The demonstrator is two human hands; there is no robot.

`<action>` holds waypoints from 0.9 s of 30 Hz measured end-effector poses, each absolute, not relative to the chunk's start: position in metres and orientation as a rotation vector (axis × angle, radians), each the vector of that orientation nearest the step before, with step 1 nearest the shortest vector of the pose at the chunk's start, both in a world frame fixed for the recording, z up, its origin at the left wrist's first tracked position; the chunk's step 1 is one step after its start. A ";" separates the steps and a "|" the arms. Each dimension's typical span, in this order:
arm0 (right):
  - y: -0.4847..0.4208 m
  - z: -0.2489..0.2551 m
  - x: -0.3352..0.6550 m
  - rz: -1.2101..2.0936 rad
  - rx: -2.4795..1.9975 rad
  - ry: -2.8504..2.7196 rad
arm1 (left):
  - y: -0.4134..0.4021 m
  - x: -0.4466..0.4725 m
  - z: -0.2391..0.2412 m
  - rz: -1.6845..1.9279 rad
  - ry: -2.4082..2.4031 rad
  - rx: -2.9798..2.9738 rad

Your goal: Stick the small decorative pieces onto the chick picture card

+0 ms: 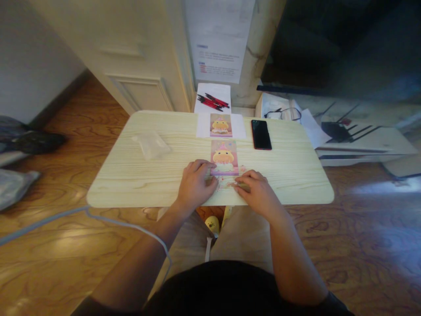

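While card (224, 153) at frame centre is touched by left hand (195, 182), patterned sheet (224, 181) just below is fingered by right hand (257, 192); closure of either grip cannot be told. Sheet handling seems in hand; next, delicate pinch is called for.

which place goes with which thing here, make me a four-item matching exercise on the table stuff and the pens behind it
Things
1. slim red-and-black pens
2. black rectangular phone with a red edge
3. nearer pink card with a yellow cartoon figure
4. crumpled, translucent whitish plastic piece

Places
A. at the left hand's fingertips
B. on the left part of the pale wood-grain table
C. heaped on a white surface past the table's far edge
D. right of the other card

Pairs: 1-C, 2-D, 3-A, 4-B
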State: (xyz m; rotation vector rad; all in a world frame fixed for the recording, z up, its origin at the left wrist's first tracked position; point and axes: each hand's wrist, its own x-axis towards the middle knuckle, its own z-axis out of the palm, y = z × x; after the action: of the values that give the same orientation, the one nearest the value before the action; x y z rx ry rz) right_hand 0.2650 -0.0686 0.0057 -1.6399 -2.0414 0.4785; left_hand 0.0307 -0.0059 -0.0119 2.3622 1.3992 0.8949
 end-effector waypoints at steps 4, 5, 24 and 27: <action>-0.069 0.006 0.266 0.477 -1.644 -2.054 | -0.008 0.029 -0.010 0.874 1.288 2.383; -0.069 0.007 0.266 0.478 -1.642 -2.056 | -0.008 0.029 -0.009 0.853 1.261 2.397; -0.071 0.007 0.265 0.484 -1.676 -2.083 | -0.010 0.032 -0.007 0.813 1.271 2.410; -0.071 0.007 0.265 0.487 -1.673 -2.081 | -0.010 0.032 -0.007 0.820 1.329 2.399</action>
State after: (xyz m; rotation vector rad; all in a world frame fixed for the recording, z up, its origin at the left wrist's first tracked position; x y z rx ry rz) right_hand 0.2645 -0.0710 0.0071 -1.6730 -2.0807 0.4874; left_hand 0.0321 -0.0098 -0.0074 2.3993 1.3285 0.8196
